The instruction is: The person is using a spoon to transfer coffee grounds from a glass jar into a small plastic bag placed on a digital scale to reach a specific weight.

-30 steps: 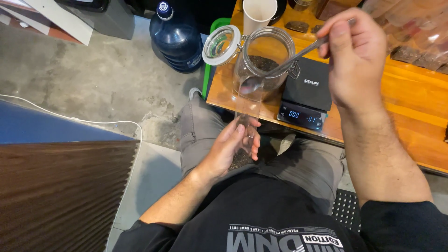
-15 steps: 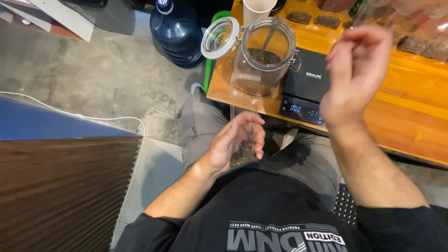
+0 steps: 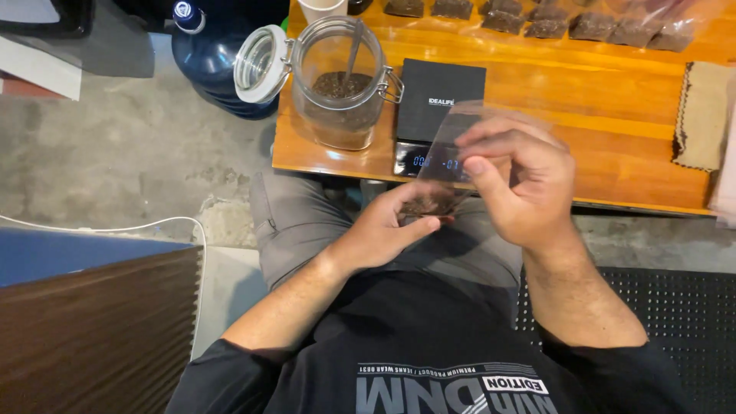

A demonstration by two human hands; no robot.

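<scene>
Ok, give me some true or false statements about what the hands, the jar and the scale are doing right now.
1. Both hands, left hand and right hand, hold a small clear bag with dark contents. True.
2. The glass jar is clamped shut. False: its hinged lid hangs open to the side.
3. A spoon stands in the jar. True.
4. The black scale sits on the floor. False: it sits on the wooden table.

Grey concrete floor (image 3: 130, 161) at nine o'clock; orange wooden table (image 3: 613, 115) at one; black perforated mat (image 3: 675, 307) at four; possibly a ribbed brown panel (image 3: 92, 337) at eight.
</scene>
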